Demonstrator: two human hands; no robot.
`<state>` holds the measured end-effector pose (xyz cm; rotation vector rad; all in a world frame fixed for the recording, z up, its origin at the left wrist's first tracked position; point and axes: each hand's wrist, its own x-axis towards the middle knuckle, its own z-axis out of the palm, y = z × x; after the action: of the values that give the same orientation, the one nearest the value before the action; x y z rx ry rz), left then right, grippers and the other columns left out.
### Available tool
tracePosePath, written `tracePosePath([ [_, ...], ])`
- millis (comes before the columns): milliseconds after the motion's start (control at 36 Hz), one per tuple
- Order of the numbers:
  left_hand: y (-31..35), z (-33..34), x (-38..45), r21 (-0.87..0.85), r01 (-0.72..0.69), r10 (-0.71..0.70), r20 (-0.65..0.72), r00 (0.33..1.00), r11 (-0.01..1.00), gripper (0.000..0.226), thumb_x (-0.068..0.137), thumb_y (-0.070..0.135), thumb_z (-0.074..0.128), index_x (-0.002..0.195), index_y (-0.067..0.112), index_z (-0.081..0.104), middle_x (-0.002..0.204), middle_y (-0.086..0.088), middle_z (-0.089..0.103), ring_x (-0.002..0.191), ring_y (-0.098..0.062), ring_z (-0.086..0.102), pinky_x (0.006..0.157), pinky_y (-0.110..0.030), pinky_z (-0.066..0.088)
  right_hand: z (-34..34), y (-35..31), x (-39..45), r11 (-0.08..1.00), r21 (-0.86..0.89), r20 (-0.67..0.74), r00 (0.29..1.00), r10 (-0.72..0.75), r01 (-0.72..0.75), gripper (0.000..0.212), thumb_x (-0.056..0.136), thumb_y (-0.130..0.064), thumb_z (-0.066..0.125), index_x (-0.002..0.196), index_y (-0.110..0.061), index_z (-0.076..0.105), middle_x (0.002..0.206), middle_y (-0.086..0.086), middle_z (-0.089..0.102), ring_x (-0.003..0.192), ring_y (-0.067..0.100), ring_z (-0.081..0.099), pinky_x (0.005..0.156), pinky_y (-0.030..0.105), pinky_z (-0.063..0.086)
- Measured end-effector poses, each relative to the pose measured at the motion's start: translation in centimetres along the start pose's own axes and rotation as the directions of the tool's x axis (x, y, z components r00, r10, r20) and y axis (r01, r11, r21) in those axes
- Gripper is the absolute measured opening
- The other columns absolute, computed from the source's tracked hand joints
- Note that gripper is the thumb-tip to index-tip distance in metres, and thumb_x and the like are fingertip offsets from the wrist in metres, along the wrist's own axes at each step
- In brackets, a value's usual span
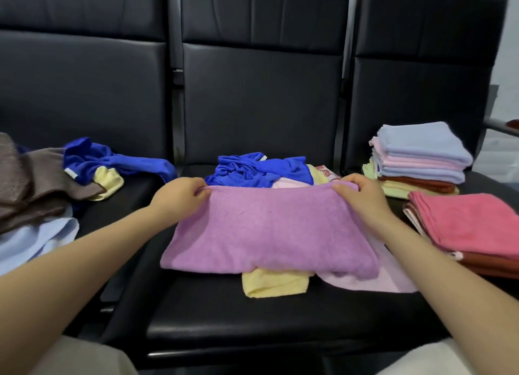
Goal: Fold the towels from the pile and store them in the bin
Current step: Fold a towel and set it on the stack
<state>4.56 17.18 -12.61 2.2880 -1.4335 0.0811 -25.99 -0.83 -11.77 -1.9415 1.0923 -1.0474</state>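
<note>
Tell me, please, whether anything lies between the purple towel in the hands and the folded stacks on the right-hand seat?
Nothing visible does. The left hand and right hand pinch the far corners of the purple terry towel; only bare black seat separates it from the folded pink stack. No bin is in view.

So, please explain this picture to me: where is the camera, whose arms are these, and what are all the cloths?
The camera sits on a person's head and looks down at their own two bare hands. The left hand and the right hand each pinch a far corner of a purple towel lying on a black seat. Under it lie a yellow cloth and a crumpled blue towel. On the right are folded stacks; on the left, an unfolded pile. No bin is visible.
</note>
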Motion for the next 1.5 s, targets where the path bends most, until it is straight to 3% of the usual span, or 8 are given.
tracePosePath([
  [472,-1.8,1.9,-1.8,-0.072,0.192,-0.182,0.130,0.975,0.979,0.048,0.091,0.033,0.060,0.135,0.017,0.049,0.119,-0.009,0.053,0.106,-0.025,0.057,0.093,-0.033,0.044,0.3,0.6,-0.7,0.929,-0.092,0.220,0.902,0.370,-0.359,0.031,0.085,-0.036,0.074,0.090,-0.008,0.061,0.088,0.004,0.062,0.072,0.013,0.056,0.056,0.026,0.039],
  [667,-0.5,1.3,-2.6,-0.233,0.278,-0.232,0.208,0.950,0.932,0.047,0.092,0.031,0.059,0.136,0.019,0.048,0.129,-0.006,0.055,0.118,-0.021,0.052,0.091,-0.027,0.040,-0.8,-0.4,-1.8,0.940,0.244,0.049,0.971,0.233,-0.237,0.034,0.085,-0.010,0.071,0.117,-0.014,0.061,0.108,0.001,0.066,0.094,0.015,0.063,0.073,0.029,0.048],
  [861,-1.1,1.3,-3.1,-0.199,0.277,-0.234,0.214,0.948,0.940,0.049,0.091,0.032,0.058,0.137,0.020,0.046,0.126,-0.010,0.053,0.112,-0.024,0.054,0.094,-0.033,0.043,-2.6,-0.6,-3.6,0.750,0.100,0.448,0.703,0.552,-0.653,0.050,0.072,-0.028,0.077,0.117,-0.011,0.062,0.118,0.014,0.067,0.109,0.030,0.061,0.094,0.044,0.047],
  [1111,1.0,1.1,-4.1,-0.316,-0.045,-0.006,-0.157,0.988,0.948,0.029,0.093,0.018,0.058,0.122,0.018,0.059,0.128,-0.002,0.047,0.125,-0.019,0.038,0.098,-0.021,0.028,-3.0,-5.2,-3.8,0.764,0.380,0.279,0.852,0.442,-0.521,0.019,0.094,-0.018,0.059,0.106,-0.005,0.066,0.098,0.012,0.072,0.091,0.023,0.067,0.078,0.036,0.051],
  [1194,3.0,0.9,-4.2,-0.575,0.015,-0.082,-0.090,0.993,0.818,0.018,0.096,0.014,0.052,0.108,0.018,0.065,0.108,0.000,0.058,0.098,-0.012,0.057,0.088,-0.022,0.043,-1.1,-8.2,-4.4,0.739,0.475,0.329,0.875,0.355,-0.478,0.016,0.097,-0.022,0.054,0.092,-0.012,0.065,0.080,0.008,0.072,0.071,0.014,0.069,0.066,0.029,0.050],
  [1333,6.3,0.7,-4.9,-0.869,0.462,-0.130,0.444,0.886,0.178,0.047,0.105,0.037,0.034,0.105,0.001,0.063,0.086,-0.018,0.068,0.069,-0.026,0.066,0.063,-0.035,0.058,3.7,-11.2,-6.0,0.771,0.478,0.530,0.838,0.129,-0.421,0.015,0.098,-0.026,0.053,0.091,-0.015,0.060,0.071,0.003,0.059,0.055,0.011,0.055,0.045,0.018,0.042],
  [1417,7.2,0.9,-5.2,-0.865,0.495,-0.119,0.484,0.867,0.087,0.067,0.103,0.043,0.032,0.111,-0.017,0.061,0.077,-0.018,0.071,0.076,-0.024,0.072,0.064,-0.029,0.050,6.0,-10.3,-6.0,0.889,0.340,0.594,0.803,0.051,-0.308,0.024,0.096,-0.029,0.058,0.114,-0.013,0.062,0.083,0.003,0.067,0.068,0.012,0.062,0.063,0.025,0.051],
  [1500,7.3,1.5,-5.4,-0.869,0.471,-0.105,0.460,0.882,0.153,0.041,0.101,0.039,0.044,0.080,0.013,0.068,0.071,-0.002,0.074,0.066,-0.010,0.070,0.067,-0.029,0.047,7.0,-7.4,-4.7,0.942,-0.220,0.356,0.920,-0.166,0.255,0.022,0.090,-0.030,0.066,0.110,-0.021,0.064,0.084,-0.011,0.062,0.074,0.003,0.054,0.080,0.029,0.049],
])
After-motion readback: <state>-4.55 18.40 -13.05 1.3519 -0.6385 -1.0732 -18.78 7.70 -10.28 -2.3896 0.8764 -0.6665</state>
